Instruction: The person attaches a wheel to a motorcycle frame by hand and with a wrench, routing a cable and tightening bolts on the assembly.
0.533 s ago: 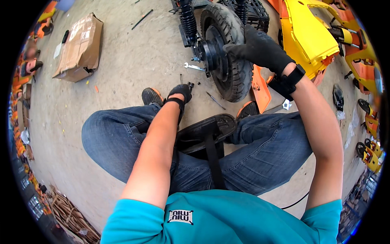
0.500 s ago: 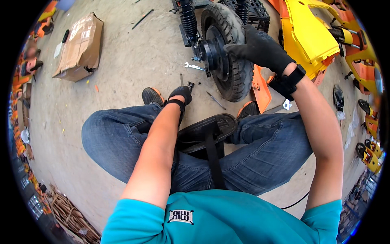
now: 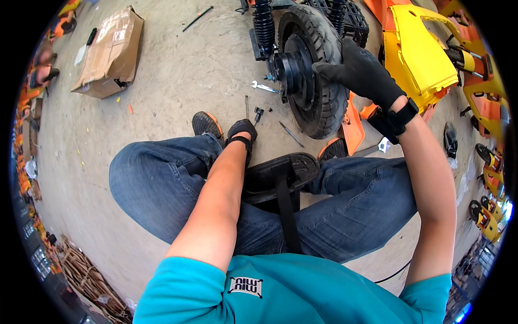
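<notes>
A wheel [image 3: 330, 102] with a knobbly black tyre and a dark hub stands upright ahead of me, between two coil-spring shock absorbers [image 3: 264, 27]. My right hand [image 3: 362, 73], in a black glove, grips the tyre's right side, its thumb reaching over the tread. Low between my feet is my left hand [image 3: 242, 129], also gloved in black; its fingertips are hidden from view. Just beyond it on the floor lie a small black part [image 3: 258, 113] and a thin spring [image 3: 247, 106]. An open-ended wrench [image 3: 264, 87] rests near the hub, and a slim rod-like tool [image 3: 292, 134] lies below the tyre.
A cardboard box [image 3: 110, 51] sits at the far left. Yellow body panels [image 3: 418, 51] lie at the right, with an orange panel [image 3: 353, 127] beside the tyre. A black tray-like piece [image 3: 280, 173] is between my legs. A bundle of sticks [image 3: 89, 275] is at lower left.
My left hand has drawn back slightly from the small black part, which now shows more fully. The right hand stays on the tyre. The whole view has shifted a little.
</notes>
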